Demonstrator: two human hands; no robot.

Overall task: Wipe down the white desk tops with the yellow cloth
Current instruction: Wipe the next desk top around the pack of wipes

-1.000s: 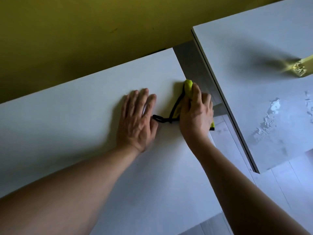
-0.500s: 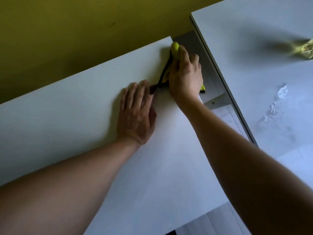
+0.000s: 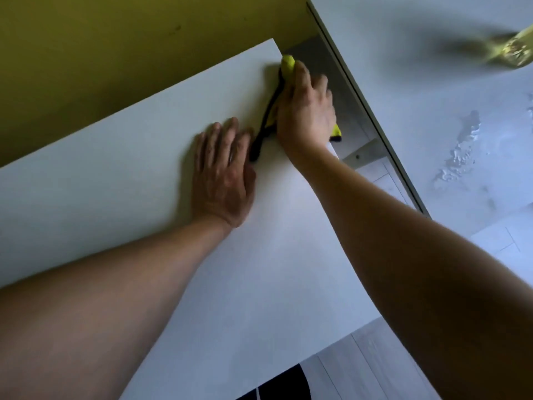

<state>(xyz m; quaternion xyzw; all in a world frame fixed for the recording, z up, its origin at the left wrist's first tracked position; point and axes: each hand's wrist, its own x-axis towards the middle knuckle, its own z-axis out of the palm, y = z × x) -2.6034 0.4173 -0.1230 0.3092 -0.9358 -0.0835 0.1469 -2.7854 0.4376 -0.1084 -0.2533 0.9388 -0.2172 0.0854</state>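
A: Where's the cloth (image 3: 287, 64)?

B: Under the right hand (image 3: 306, 109), at the far right corner of the near desk (image 3: 138, 157); fingers curled down over it, gripping it against the edge; a yellow tip pokes out past the fingertips and a black trim trails back toward the wrist.

A: And the left hand (image 3: 223, 174)?

B: Flat on the top, fingers straight, holding nothing — it looks like a brace.

A: So how would you finish this stroke well?

B: Keep the palm's weight on the cloth right to the corner; I'd judge the edge strip is the part most easily missed, so let the cloth overhang a little; then bring the next pass back overlapping this one.

A: Risks?

B: The loose trim could drag or bunch — tuck it under; and the second desk (image 3: 432, 82) shows wet smears, so it probably needs a pass of its own, steering round the blurred gold thing (image 3: 516, 51) at its far side.
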